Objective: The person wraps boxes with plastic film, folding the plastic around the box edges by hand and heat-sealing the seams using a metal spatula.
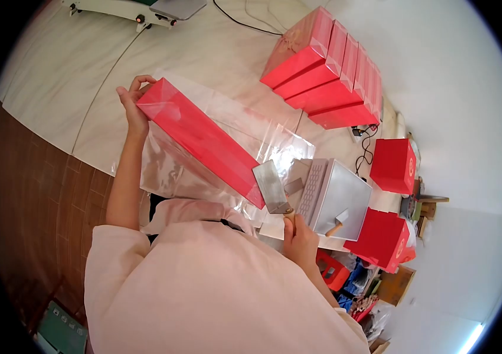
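1. Taking the picture as a clock face, the left hand (135, 112) lay at ten o'clock, at the outer end of the long red box (206, 147). Its thumb stood off and its fingertips met the corner, probably to steady that end; whether it truly clasped the box, I could not tell.

2. The right hand (302, 239), at five o'clock, was clenched on the handle of a broad-bladed tool (271, 186). Holding it by the handle kept the fingers off the metal and the blade close beside the box's lower end.

3. The box slanted from ten o'clock towards the middle, above clear plastic film (168, 162) on the table (74, 47). That angle likely left each end within reach of one hand, while the film perhaps shielded the box's surface.

4. At four o'clock sat a grey laptop-like device (348, 197), beside the working spot.

5. Several red boxes (321, 76) stood close together at one o'clock, presumably grouped to save room; other red boxes (389, 165) stood around three to four o'clock.
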Available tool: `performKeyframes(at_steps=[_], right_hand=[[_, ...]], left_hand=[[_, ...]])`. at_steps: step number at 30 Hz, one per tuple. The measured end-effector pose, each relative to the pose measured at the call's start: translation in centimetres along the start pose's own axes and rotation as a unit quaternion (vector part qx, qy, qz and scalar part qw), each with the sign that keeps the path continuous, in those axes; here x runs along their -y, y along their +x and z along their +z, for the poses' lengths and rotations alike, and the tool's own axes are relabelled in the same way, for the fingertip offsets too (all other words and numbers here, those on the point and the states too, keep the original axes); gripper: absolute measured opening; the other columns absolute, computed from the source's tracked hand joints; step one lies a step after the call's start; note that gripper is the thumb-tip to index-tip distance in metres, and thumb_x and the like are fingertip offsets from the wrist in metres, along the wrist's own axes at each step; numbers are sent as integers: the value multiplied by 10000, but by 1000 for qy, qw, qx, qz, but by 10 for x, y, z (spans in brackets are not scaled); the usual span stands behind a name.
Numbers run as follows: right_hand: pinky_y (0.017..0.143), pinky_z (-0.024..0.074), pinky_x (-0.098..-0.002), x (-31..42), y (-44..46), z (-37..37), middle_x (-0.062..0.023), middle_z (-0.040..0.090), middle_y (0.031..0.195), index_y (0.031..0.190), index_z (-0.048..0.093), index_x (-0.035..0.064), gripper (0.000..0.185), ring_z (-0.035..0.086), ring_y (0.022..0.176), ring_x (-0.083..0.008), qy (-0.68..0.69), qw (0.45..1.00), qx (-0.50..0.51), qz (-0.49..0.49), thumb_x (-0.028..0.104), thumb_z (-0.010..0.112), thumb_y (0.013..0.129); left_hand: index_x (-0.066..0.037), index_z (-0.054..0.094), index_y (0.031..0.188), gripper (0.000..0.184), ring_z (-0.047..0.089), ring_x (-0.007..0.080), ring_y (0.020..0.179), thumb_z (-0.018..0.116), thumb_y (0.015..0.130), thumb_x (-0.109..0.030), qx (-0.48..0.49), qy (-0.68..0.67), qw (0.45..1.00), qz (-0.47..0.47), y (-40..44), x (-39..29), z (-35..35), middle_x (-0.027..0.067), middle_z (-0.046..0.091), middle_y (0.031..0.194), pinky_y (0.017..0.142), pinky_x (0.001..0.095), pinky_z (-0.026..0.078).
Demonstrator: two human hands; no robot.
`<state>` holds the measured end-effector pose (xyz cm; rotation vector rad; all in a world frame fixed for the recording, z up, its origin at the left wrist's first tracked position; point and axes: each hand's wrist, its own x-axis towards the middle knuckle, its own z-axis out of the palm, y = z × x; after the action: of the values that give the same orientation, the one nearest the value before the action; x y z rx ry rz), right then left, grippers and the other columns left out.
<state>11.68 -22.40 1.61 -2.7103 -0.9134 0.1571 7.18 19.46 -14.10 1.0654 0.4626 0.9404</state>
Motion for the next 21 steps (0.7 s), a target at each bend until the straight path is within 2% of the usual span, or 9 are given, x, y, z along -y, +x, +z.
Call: performKeyframes(at_steps=[3, 5, 6, 9, 13, 15, 16, 18, 21], right_hand=[[470, 404, -451, -17, -8, -5, -186, 554, 603, 863, 527, 42, 172, 561, 544, -403, 4, 1000, -3, 1, 192, 574, 935], [469, 399, -438, -25, -11, -13, -186, 548, 601, 862, 537, 37, 176, 561, 541, -401, 9, 1000, -3, -2, 192, 569, 938], [464, 409, -413, -30, -10, -18, -170, 548, 596, 871, 560, 33, 158, 558, 519, -373, 24, 1000, -10, -8, 178, 587, 929], [468, 416, -377, -31, 5, -19, -157, 544, 597, 913, 602, 27, 123, 557, 504, -342, 37, 997, -25, -61, 149, 615, 910], [467, 435, -383, 8, 47, -3, -138, 557, 594, 904, 606, 39, 122, 581, 505, -312, 60, 983, 54, -164, 143, 660, 871], [442, 439, -389, 30, 69, 9, -125, 574, 593, 931, 605, 52, 144, 588, 494, -300, 48, 956, 68, -280, 182, 648, 886], [442, 439, -389, 40, 81, 14, -125, 574, 593, 931, 605, 52, 144, 588, 494, -300, 48, 953, 75, -290, 182, 648, 886], [413, 431, -387, 61, 102, 23, -118, 590, 591, 964, 581, 50, 181, 590, 475, -292, -29, 952, 93, -289, 221, 614, 914], [392, 420, -385, 90, 128, 33, -113, 593, 580, 953, 543, 47, 192, 590, 462, -294, -47, 946, 80, -310, 236, 575, 939]], left_hand=[[-57, 518, 1021, 847, 612, 159, 753, 140, 870, -799, -5, -15, 1000, -4, 3, 7, -4, 116, 679, 876, 675, 254, 465], [-64, 506, 1001, 816, 613, 161, 736, 151, 879, -789, 31, -28, 999, -2, 3, 8, -8, 131, 680, 897, 641, 252, 465], [-64, 506, 1001, 816, 613, 161, 736, 151, 879, -789, 22, -30, 999, 1, 1, 5, -4, 131, 680, 897, 641, 252, 465], [-64, 500, 996, 809, 569, 124, 708, 156, 881, -788, -8, -33, 999, 0, -3, -6, 9, 77, 647, 788, 673, 238, 422], [-70, 492, 976, 784, 561, 111, 680, 153, 893, -772, -19, -44, 999, -5, -5, -11, 9, 65, 636, 764, 635, 236, 419], [-68, 487, 974, 774, 573, 122, 702, 155, 899, -763, -8, -72, 997, -15, -6, -11, 15, 81, 645, 789, 637, 240, 432], [-73, 485, 985, 733, 631, 199, 846, 164, 919, -728, 28, -101, 994, -11, -4, -4, 8, 163, 675, 966, 784, 304, 492], [-76, 485, 988, 719, 632, 201, 856, 173, 925, -720, 19, -111, 994, -11, -5, 3, 5, 165, 675, 973, 797, 307, 491], [-85, 476, 978, 698, 632, 195, 872, 168, 933, -709, 7, -126, 992, -16, -4, 2, 10, 167, 672, 984, 805, 301, 489]])
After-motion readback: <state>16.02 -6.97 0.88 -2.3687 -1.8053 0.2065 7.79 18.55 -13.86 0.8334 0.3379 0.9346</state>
